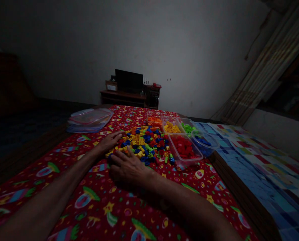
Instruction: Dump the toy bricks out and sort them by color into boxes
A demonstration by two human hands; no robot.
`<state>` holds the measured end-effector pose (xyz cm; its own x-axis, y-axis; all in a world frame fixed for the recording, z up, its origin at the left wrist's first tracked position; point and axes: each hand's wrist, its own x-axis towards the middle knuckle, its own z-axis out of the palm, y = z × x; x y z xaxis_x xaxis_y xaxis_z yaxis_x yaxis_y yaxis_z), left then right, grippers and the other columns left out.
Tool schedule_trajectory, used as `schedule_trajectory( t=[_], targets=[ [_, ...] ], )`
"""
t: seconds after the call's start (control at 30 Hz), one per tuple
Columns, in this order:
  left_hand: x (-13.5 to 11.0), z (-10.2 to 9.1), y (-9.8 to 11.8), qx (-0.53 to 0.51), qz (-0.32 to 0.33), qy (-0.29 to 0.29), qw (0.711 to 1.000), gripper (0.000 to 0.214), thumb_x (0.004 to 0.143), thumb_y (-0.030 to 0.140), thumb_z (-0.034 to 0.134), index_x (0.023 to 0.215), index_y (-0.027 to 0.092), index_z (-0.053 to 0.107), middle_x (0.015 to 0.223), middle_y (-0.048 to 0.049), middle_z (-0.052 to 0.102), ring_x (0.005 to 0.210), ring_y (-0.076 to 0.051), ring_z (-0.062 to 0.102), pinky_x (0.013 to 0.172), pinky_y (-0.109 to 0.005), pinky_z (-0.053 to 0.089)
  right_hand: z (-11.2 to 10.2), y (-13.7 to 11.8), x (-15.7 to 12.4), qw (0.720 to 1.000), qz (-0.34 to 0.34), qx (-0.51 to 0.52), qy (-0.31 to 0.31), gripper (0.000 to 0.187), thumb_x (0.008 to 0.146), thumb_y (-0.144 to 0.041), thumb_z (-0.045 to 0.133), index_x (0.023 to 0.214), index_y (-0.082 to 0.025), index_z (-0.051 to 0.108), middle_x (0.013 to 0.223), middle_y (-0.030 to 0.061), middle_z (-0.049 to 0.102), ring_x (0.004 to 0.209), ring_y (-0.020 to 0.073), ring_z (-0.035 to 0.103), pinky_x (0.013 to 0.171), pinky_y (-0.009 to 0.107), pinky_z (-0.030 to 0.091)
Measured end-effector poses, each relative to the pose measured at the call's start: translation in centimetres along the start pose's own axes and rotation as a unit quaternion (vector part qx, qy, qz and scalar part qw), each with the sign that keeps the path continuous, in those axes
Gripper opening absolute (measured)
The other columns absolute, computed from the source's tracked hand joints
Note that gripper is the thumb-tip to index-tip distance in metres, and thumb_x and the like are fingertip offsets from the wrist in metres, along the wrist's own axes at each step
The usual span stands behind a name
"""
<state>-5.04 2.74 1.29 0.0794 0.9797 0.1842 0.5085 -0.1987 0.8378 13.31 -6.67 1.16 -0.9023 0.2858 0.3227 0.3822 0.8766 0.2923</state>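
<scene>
A mixed pile of toy building bricks (pixel 140 141) in yellow, blue, red, green and orange lies on the red patterned cloth (pixel 119 197). At the pile's left edge rests my left hand (pixel 110 141), its fingers stretched toward the bricks. My right hand (pixel 129 169) lies palm down at the near left edge, fingers apart and touching or just over the nearest pieces. I make out nothing gripped in either one. Right of the pile, sorted by colour, stand containers of red bricks (pixel 183 147), yellow bricks (pixel 171 127), orange bricks (pixel 155 122), green bricks (pixel 189 129) and blue bricks (pixel 202 141).
Stacked clear lids or flat plastic pieces (pixel 90 119) lie at the back left of the cloth. Behind stands a low cabinet (pixel 124 94) with a dark screen (pixel 129 81). Blue checked bedding (pixel 242 174) spreads to the right, below a curtain (pixel 262 73). The room is dim.
</scene>
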Motion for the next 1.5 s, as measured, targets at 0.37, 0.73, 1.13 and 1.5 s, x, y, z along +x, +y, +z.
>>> schedule_trajectory(
  t=[0.37,0.73,1.13,1.5],
  targets=[
    [0.6,1.9,-0.8,0.102,0.105,-0.039,0.989,0.095,0.075,0.082,0.028,0.132,0.011,0.057,0.14,-0.0141,0.054,0.129,-0.03,0.049,0.11,-0.038,0.036,-1.0,6.6,-3.3,0.983,0.172,0.055,-0.005,0.034,0.093,-0.041,0.052,0.118,-0.019,0.061,0.129,0.0166,0.054,0.121,0.0261,0.048,0.103,0.043,0.035],
    [1.0,2.2,-1.6,0.112,0.115,-0.033,0.986,0.096,0.075,0.084,0.026,0.13,0.013,0.059,0.142,-0.0147,0.052,0.131,-0.031,0.047,0.111,-0.041,0.035,-3.1,9.3,-3.4,0.931,0.356,0.053,-0.061,0.029,0.094,-0.016,0.04,0.088,-0.017,0.068,0.079,0.0065,0.068,0.069,0.0143,0.06,0.06,0.024,0.031],
    [1.2,2.3,-2.1,0.099,0.123,-0.024,0.987,0.088,0.077,0.08,0.028,0.122,0.015,0.065,0.14,-0.0147,0.054,0.129,-0.031,0.049,0.11,-0.043,0.037,-1.7,11.3,1.2,0.919,0.329,0.179,-0.121,0.029,0.081,-0.018,0.059,0.107,-0.021,0.07,0.1,0.0063,0.072,0.092,0.0191,0.064,0.072,0.023,0.042],
    [1.4,2.3,-2.2,0.1,0.123,-0.021,0.987,0.087,0.076,0.081,0.029,0.119,0.016,0.067,0.137,-0.0146,0.056,0.128,-0.03,0.051,0.109,-0.042,0.037,-2.7,10.8,0.2,0.921,0.331,0.196,-0.06,0.02,0.078,-0.015,0.061,0.098,-0.015,0.064,0.089,0.0051,0.067,0.08,0.0155,0.059,0.064,0.022,0.038]
  ],
)
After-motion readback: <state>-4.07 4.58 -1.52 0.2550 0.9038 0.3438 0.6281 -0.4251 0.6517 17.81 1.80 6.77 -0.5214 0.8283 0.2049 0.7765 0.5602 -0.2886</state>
